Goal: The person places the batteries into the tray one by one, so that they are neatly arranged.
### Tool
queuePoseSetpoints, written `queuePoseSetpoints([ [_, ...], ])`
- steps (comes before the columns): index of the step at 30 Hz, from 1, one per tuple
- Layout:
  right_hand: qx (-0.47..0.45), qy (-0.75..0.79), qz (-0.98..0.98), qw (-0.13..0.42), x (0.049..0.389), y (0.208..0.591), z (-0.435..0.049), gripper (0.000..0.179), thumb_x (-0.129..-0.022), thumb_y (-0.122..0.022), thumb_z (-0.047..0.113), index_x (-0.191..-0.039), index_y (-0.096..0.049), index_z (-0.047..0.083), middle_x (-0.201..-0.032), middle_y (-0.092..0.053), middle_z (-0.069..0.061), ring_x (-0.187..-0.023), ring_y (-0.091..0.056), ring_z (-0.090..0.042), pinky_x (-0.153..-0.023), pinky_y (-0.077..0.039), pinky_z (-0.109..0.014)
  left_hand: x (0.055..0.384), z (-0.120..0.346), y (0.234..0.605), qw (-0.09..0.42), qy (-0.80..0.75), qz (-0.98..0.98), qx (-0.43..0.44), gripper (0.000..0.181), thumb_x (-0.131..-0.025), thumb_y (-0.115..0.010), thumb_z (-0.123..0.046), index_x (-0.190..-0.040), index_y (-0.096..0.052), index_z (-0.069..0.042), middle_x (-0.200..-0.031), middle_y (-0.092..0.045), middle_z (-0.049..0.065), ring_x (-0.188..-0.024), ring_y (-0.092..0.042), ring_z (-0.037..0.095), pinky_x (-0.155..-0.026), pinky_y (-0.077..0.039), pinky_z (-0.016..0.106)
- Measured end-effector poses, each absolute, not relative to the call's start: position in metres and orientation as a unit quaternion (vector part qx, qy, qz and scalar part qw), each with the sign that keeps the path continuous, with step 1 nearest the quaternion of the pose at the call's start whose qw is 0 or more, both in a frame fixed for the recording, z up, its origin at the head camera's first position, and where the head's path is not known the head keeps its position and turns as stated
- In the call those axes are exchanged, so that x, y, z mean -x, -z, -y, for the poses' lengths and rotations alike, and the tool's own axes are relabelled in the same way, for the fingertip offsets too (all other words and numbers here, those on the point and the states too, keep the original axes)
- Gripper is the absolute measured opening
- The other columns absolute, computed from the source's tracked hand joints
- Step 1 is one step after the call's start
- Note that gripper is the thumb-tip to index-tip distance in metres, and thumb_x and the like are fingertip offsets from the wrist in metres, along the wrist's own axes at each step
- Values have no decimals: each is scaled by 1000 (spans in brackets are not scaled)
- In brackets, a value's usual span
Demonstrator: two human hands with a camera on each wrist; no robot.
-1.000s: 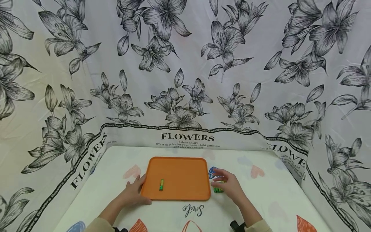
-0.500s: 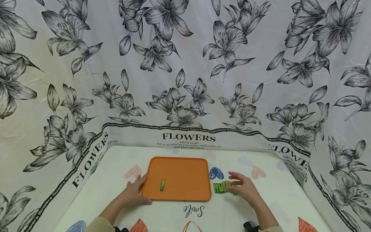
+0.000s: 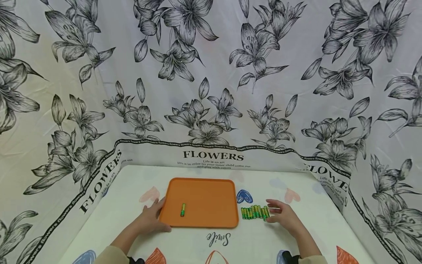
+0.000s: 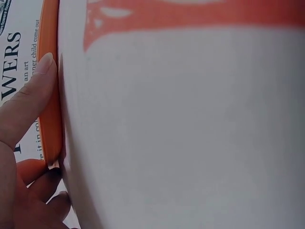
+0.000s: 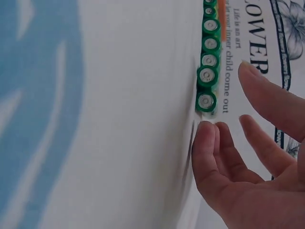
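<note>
An orange tray (image 3: pixel 211 198) lies on the table, and one green-and-yellow battery (image 3: pixel 182 210) rests on its left half. My left hand (image 3: pixel 151 218) holds the tray's near left corner, thumb along the front side and fingers at the left side. To the right of the tray, several green-and-yellow batteries (image 3: pixel 255 212) lie side by side in a row. The right hand (image 3: pixel 284 217) is just beyond the right end of that row, fingers spread and holding nothing. In the right wrist view, its fingertips (image 5: pixel 206 133) are close to the last battery (image 5: pixel 206 101).
A white cloth (image 3: pixel 263 242) printed with hearts and lettering covers the table. A blue printed heart (image 3: pixel 244 196) is behind the battery row. White flower-printed curtains (image 3: pixel 211 110) surround the table at the back and both sides.
My right hand has moved right along the batteries, from near the tray to past the row's right end, uncovering the row. The left hand and the tray have stayed in place.
</note>
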State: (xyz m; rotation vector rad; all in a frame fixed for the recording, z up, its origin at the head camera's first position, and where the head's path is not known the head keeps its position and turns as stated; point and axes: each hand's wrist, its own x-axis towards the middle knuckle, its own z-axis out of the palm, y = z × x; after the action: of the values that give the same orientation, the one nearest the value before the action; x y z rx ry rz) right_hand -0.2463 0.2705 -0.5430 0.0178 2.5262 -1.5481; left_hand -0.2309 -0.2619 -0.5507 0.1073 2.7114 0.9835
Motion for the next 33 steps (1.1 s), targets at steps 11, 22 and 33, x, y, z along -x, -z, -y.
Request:
queuePoseSetpoints([
  [11, -40, 452, -885, 104, 255, 551, -264, 77, -62, -83, -11, -134, -65, 8, -119, -68, -8, -107, -59, -24, -83, -52, -35, 228, 263, 552, 136, -342, -929, -23, 133, -54, -94, -55, -162, -24, -21, -164, -14, 31, -138, -1, 73, -106, -9, 84],
  [22, -43, 415, -905, 83, 254, 550, -263, 61, -64, -86, -7, -123, -69, 2, -109, -71, -7, -100, -62, -23, -88, -54, -43, 230, 262, 547, 136, -340, -930, -27, 132, -55, -94, -54, -162, -25, -19, -164, -15, 30, -140, -1, 70, -107, -7, 82],
  [33, -39, 464, -883, 54, 250, 544, -268, 62, -67, -86, -7, -125, -65, -7, -115, -71, -19, -104, -69, -31, -83, -60, -41, 231, 262, 549, 136, -338, -931, -25, 132, -55, -94, -54, -162, -25, -22, -164, -16, 29, -140, -3, 70, -107, -10, 83],
])
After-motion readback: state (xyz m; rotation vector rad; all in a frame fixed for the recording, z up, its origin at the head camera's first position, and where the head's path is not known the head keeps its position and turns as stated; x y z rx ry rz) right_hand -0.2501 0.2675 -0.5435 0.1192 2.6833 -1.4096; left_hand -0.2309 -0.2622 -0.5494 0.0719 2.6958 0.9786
